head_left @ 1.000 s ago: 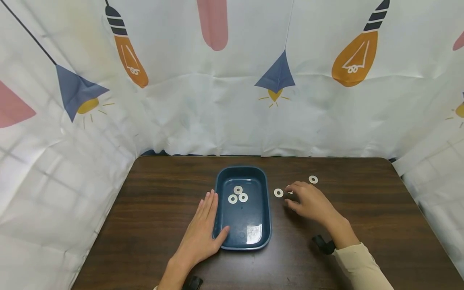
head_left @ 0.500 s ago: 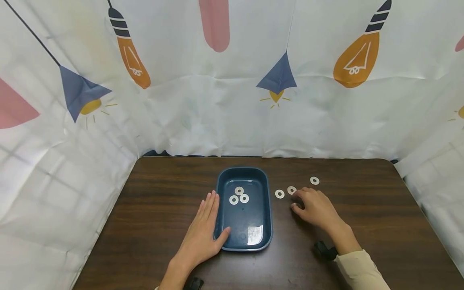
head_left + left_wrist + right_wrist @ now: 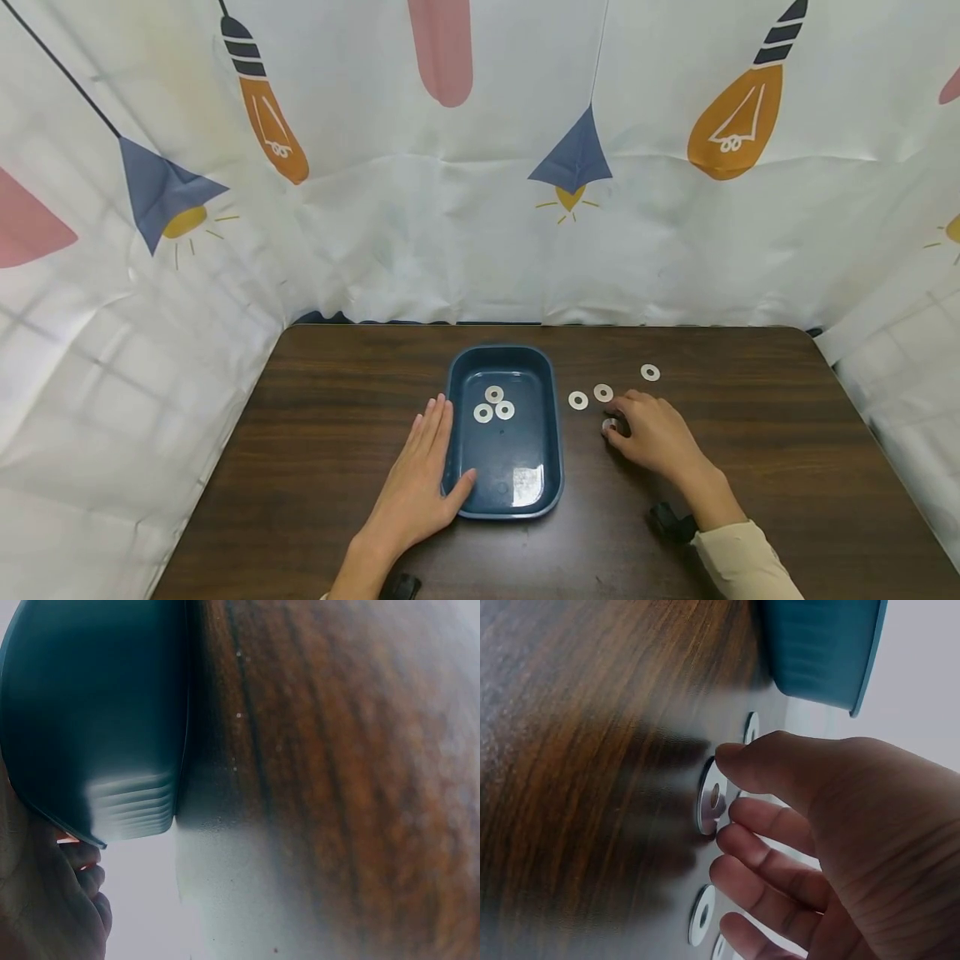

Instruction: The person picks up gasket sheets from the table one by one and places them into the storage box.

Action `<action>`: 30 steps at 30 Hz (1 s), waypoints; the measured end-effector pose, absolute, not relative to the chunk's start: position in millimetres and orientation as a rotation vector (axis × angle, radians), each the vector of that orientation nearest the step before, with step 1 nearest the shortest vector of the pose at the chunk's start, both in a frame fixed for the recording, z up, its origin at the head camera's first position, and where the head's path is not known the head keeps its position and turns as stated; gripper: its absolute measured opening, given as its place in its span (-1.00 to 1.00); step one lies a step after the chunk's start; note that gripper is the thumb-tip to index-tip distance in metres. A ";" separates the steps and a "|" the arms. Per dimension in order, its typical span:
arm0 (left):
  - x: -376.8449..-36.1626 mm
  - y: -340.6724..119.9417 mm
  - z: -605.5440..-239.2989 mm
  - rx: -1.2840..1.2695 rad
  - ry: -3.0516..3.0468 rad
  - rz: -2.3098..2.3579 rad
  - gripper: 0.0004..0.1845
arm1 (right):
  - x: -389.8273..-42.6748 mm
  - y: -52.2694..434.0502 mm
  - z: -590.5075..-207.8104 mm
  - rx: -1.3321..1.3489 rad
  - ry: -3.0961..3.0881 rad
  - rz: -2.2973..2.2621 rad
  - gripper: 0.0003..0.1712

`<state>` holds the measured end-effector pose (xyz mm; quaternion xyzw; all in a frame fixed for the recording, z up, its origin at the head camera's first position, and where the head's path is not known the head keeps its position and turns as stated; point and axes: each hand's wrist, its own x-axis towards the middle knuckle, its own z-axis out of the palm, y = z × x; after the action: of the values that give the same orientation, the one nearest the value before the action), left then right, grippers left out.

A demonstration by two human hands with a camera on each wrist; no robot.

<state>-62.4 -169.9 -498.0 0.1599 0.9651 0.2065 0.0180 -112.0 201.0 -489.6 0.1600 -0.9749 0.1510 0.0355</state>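
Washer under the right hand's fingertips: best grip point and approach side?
Take the washer by its rim, thumb on one edge and a finger on the opposite edge, coming from above. It is a thin flat ring on the table, so there is no side wall to clamp; it probably needs tipping up on edge first. The right hand is already at it, thumb on the rim.

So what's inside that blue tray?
Three white washers lie clustered in the far half of the blue tray; the near half shows only a glare patch. Nothing covers the inside: the left hand rests against its outer wall.
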 end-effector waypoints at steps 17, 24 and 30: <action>-61.6 -169.7 -500.1 0.527 3.029 0.663 0.05 | -106.4 198.0 -488.6 0.355 -3.049 0.455 -0.79; -61.3 -169.3 -500.3 0.533 3.030 0.664 0.05 | -101.8 196.8 -487.9 0.313 -3.067 0.437 -0.79; -61.4 -168.8 -499.2 0.510 3.026 0.653 0.05 | -100.9 197.2 -490.0 0.307 -3.066 0.415 -0.79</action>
<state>-61.4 -168.8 -499.2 0.1625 0.9645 0.2082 0.0023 -100.9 197.2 -490.0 0.0987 -0.9860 0.1333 0.0161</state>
